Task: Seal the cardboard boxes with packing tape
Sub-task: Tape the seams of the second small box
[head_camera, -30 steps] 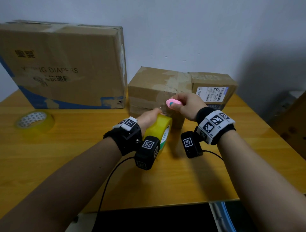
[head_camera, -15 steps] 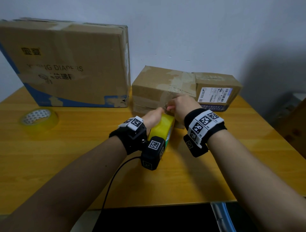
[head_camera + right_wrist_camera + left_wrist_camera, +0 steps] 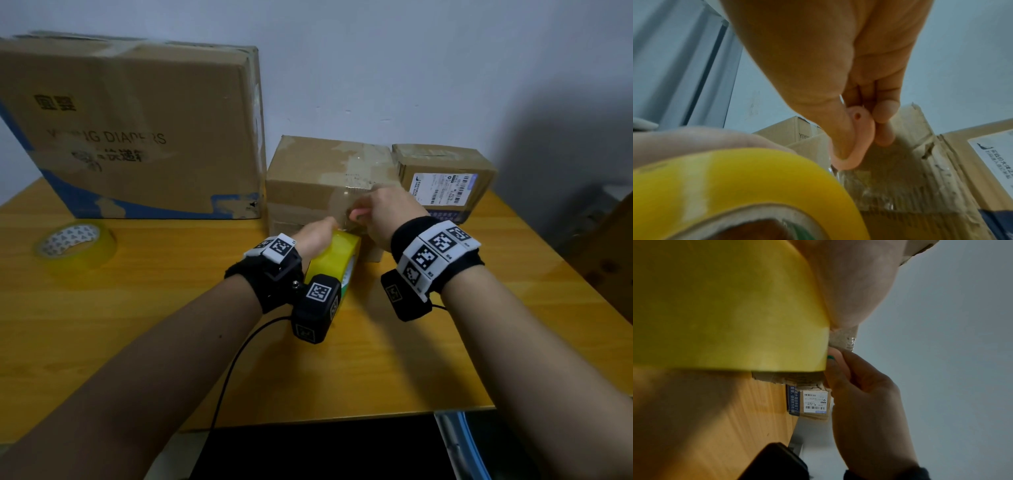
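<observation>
While left hand (image 3: 317, 236) grips the yellow packing-tape roll (image 3: 334, 257) at frame centre against the small brown cardboard box (image 3: 308, 178), right hand (image 3: 383, 212) pinches a pink plastic cutter (image 3: 857, 142) — roll looks light and stiff, film sticky; hold by rim.

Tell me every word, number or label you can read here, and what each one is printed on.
"DIAPERS": big cardboard box, partly scuffed; the Chinese print on it is too blurred.
"YIYIN", cut off: box flap, right wrist view.
"A218" with barcodes: white shipping label on the small box; its fine print is too small.
Blue Chinese strip beside the label: unreadable.
</observation>
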